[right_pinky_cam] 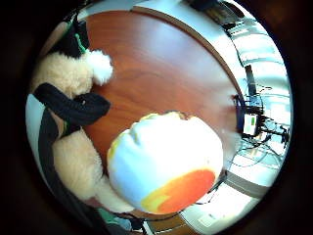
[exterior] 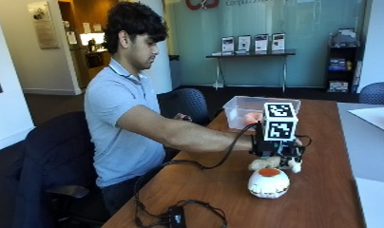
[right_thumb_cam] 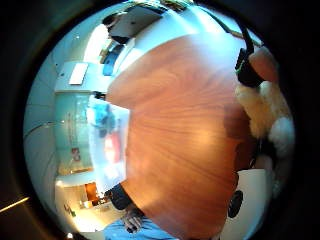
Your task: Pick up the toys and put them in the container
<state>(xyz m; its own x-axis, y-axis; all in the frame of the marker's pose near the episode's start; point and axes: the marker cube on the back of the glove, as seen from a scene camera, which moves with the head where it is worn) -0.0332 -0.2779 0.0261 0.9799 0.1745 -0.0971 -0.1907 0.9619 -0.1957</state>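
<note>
2 toys are out on the wooden table (exterior: pixel 318 190): the gloved right hand (exterior: pixel 275 145) grasps a tan plush toy (exterior: pixel 272 162), lifted just above a white-and-orange ball toy (exterior: pixel 268 182). Fur could slip from the curled fingers while travelling to the clear container (exterior: pixel 255 113), well apart behind.

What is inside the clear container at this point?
The clear container on the wooden table holds something orange-pink; the thumb-side palm view shows blue and red shapes through its wall. What they are is unclear. The gloved right hand grips a tan plush toy.
</note>
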